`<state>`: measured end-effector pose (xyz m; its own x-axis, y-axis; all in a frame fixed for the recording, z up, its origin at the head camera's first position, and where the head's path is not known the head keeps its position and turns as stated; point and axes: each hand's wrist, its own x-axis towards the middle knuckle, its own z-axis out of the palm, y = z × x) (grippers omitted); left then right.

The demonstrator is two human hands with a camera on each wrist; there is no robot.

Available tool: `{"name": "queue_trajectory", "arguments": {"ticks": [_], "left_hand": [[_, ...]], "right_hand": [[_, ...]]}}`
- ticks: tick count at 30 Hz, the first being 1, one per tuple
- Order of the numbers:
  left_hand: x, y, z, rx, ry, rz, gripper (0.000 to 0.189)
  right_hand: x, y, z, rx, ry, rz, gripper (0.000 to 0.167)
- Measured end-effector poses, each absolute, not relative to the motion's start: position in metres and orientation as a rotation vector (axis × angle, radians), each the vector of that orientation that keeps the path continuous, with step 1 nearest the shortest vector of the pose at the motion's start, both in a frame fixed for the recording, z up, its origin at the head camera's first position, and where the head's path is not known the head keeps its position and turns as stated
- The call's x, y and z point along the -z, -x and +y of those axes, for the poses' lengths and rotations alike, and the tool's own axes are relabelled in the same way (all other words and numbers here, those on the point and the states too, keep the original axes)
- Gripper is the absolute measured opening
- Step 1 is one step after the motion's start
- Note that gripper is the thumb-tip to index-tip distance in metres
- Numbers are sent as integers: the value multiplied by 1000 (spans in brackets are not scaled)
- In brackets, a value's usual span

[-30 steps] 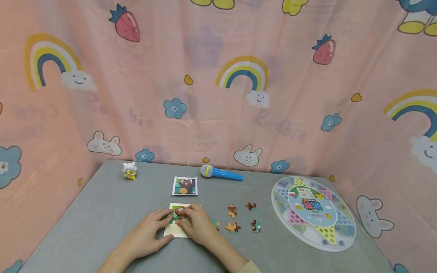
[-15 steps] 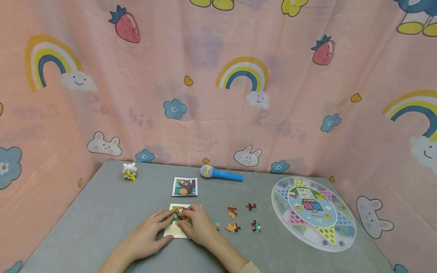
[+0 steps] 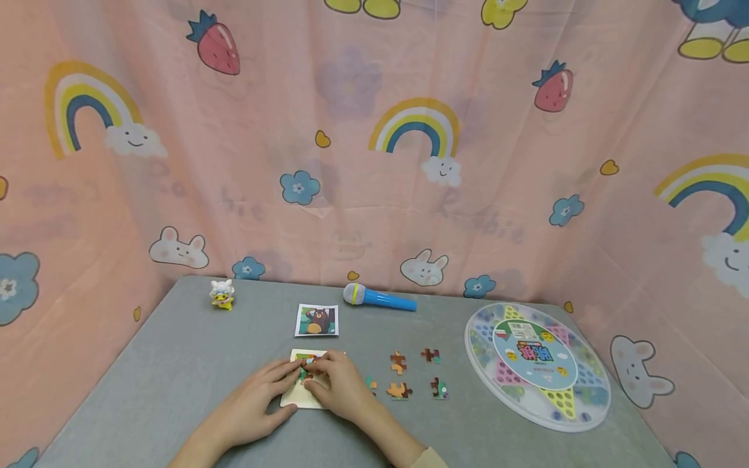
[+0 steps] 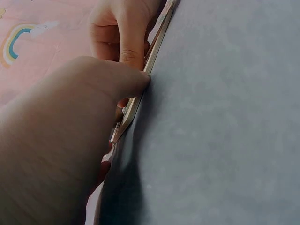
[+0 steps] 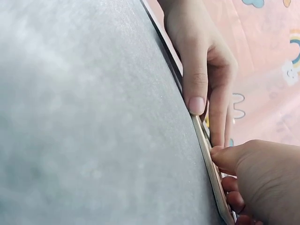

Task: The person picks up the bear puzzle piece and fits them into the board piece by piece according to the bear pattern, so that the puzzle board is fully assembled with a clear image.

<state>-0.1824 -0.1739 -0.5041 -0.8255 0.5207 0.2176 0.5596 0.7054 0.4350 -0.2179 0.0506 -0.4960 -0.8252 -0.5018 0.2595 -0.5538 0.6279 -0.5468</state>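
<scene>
A mottled grey desk is enclosed on three sides by rainbow-printed pink fabric hangings. On its near part, a pale, square wooden puzzle board is touched at the left by the left hand, thumb and fingers spread apart, and covered in part by the right hand (whether anything is pinched in its bent fingers cannot be told). Loose brown-and-orange jigsaw pieces are scattered beside it, with a blue toy microphone laid farther back and a round, transparent game board placed at the right.
</scene>
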Motion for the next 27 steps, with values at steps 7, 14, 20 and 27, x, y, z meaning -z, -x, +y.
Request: {"name": "queue_trajectory", "arguments": {"ticks": [7, 14, 20, 27], "left_hand": [[502, 181, -171, 784, 896, -2857, 60], [502, 182, -171, 788, 885, -2861, 61], [502, 183, -171, 800, 886, -2870, 61], [502, 180, -171, 792, 870, -2881, 61]], "right_hand": [[488, 222, 57, -1128, -887, -2710, 24], [467, 231, 74, -1142, -901, -2659, 28], [458, 237, 108, -1094, -762, -2679, 31], [461, 245, 159, -1118, -614, -2690, 34]]}}
